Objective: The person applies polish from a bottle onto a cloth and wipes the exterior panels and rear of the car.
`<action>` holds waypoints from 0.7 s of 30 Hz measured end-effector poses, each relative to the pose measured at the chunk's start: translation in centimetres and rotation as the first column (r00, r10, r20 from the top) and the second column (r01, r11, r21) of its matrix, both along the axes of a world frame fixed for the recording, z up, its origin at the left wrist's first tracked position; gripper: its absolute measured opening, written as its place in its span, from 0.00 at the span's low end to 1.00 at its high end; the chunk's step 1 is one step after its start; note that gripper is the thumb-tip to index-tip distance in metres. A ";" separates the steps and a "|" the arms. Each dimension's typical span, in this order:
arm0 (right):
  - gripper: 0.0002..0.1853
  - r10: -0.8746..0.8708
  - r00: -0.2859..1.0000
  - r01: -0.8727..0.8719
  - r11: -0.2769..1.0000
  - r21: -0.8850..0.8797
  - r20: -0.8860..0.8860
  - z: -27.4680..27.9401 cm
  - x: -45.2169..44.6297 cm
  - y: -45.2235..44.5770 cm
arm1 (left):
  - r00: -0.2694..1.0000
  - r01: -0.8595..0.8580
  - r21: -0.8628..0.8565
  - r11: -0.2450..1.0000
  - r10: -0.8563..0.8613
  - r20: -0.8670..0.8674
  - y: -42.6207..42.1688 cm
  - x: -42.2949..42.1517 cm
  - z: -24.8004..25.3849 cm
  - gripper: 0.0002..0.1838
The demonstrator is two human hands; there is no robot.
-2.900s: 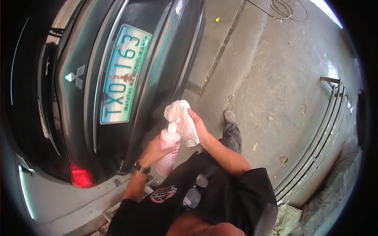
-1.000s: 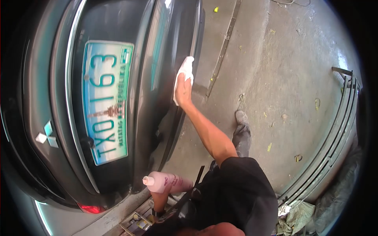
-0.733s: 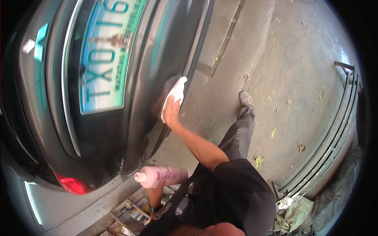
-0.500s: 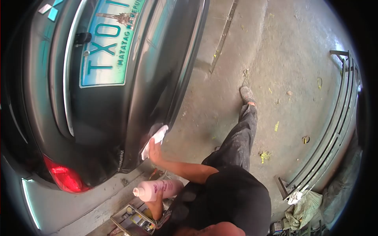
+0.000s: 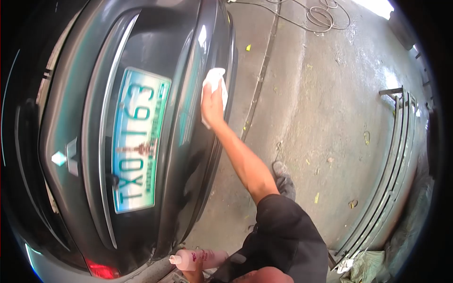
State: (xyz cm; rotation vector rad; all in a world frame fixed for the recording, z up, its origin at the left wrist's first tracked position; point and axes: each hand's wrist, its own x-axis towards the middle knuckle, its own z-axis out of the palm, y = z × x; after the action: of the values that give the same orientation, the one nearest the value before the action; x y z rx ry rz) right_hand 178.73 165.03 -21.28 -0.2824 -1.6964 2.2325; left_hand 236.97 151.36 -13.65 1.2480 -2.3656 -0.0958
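Observation:
My right hand (image 5: 212,106) presses a folded white cloth (image 5: 216,76) against the rear bumper (image 5: 191,158) of a dark car, to the right of the licence plate (image 5: 141,141). The arm is stretched out, with the fingers over the cloth. Low in the view, my left hand (image 5: 194,274) is wrapped around a pale pink plastic bottle (image 5: 208,258) with pink lettering. The bottle lies tilted close to my body, its cap pointing towards the car. Part of my left hand is hidden behind the bottle.
A red tail light (image 5: 101,270) shows at the lower left. A coiled hose (image 5: 325,19) lies on the concrete floor (image 5: 302,118) at the top. A long metal rack (image 5: 389,174) stands along the right, with a sack (image 5: 368,266) at its lower end.
My right hand has slid the cloth along the bumper, from its near corner to beyond the plate. The view has shifted so the whole plate shows. The bottle stays in my left hand.

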 end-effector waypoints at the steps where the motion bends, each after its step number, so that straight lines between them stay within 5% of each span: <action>1: 0.42 -0.003 0.999 0.004 0.999 0.037 -0.041 -0.2 -4.2 1.7 | 0.957 -0.274 -0.181 0.945 0.287 0.051 -0.9 -3.1 -0.7 0.20; 6: 0.45 0.065 0.996 -0.058 0.992 0.113 -0.056 0.6 -20.1 8.0 | 0.978 -0.187 0.067 0.980 0.192 -0.082 5.2 -13.0 1.7 0.25; 8: 0.42 0.065 0.990 -0.044 0.985 0.168 -0.124 0.9 -25.5 9.7 | 0.994 0.098 0.460 0.882 -0.061 -0.094 5.1 -13.0 3.4 0.22; 12: 0.40 0.135 0.988 -0.111 0.961 0.255 -0.077 1.6 -34.7 12.5 | 0.982 0.185 0.668 0.721 -0.166 -0.093 5.2 -14.7 5.2 0.22; 14: 0.40 0.015 1.000 -0.019 0.967 0.252 0.020 1.9 -35.5 12.8 | 0.982 0.175 0.697 0.696 -0.171 -0.076 5.4 -15.2 5.6 0.25; 16: 0.41 0.079 0.993 -0.083 0.996 0.037 0.082 0.0 -35.8 12.6 | 0.983 0.166 0.715 0.679 -0.174 -0.063 5.6 -14.6 6.1 0.28; 20: 0.35 0.141 0.950 -0.124 0.989 -0.079 0.278 0.5 -27.5 10.8 | 0.984 0.153 0.759 0.632 -0.165 -0.061 6.8 -13.6 7.7 0.38; 21: 0.31 0.050 0.990 -0.052 0.999 0.010 0.132 1.2 -23.6 10.0 | 0.984 0.156 0.769 0.620 -0.161 -0.070 7.0 -13.9 8.3 0.41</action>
State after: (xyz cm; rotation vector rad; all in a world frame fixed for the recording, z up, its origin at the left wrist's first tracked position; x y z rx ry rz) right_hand 155.09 175.01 -20.08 -0.3960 -1.8038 2.2836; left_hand 223.08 158.34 -5.37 1.3478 -2.5001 -1.3054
